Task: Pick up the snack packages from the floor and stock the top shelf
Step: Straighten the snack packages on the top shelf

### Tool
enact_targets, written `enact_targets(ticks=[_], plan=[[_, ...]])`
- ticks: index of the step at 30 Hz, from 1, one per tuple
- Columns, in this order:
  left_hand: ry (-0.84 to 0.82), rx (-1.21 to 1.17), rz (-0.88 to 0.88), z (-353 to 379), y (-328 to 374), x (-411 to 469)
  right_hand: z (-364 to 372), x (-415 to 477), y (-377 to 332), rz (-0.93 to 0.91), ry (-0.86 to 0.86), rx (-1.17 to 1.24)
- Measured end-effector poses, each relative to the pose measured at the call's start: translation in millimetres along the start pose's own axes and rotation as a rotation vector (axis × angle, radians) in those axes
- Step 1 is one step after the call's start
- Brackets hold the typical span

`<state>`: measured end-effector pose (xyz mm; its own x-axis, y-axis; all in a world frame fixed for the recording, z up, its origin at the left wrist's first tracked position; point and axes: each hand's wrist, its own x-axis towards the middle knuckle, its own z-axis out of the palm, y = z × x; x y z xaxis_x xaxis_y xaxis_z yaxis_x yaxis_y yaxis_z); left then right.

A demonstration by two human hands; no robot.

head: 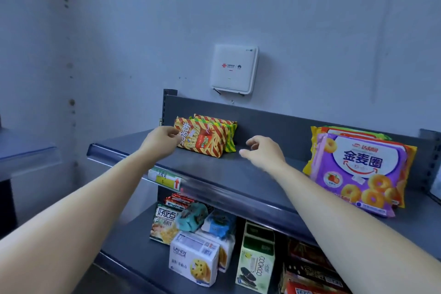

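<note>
Left hand is reaching onto the top shelf, with its fingers curled at the left edge of the front fries packet. It looks like a pinch on the packet's edge, but the contact spot is small and a bit blurred. The front fries packet has red and yellow stripes and stands on its long edge at the back left of the top shelf. A second striped packet, green and yellow at its right end, stands just behind it against the shelf's back panel.

Right hand hovers over the bare middle of the top shelf, to the right of the fries packets and apart from them. Its fingers are loosely curled and it holds nothing.

Purple ring-snack bag leans at the right end of the top shelf, at the front of a stack of similar bags, well apart from both hands. A price tag sits in the shelf's front rail under the left forearm.

The lower shelf holds mixed goods: a white cookie box, a green cookie carton, a green-and-white packet, and teal and blue packs behind them. A white router box is mounted on the wall above the shelving.
</note>
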<state>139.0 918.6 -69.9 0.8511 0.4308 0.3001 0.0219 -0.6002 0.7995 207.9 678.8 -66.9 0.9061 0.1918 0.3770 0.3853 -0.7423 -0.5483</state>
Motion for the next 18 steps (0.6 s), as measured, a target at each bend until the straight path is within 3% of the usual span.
enact_targets(ticks=[11,18], plan=[[-0.150,-0.073,-0.088,18,-36,108,53,76,-9,0.142,-0.163,0.136],[-0.565,-0.232,-0.153,16,-52,171,72,101,-18,0.232,-0.337,0.314]])
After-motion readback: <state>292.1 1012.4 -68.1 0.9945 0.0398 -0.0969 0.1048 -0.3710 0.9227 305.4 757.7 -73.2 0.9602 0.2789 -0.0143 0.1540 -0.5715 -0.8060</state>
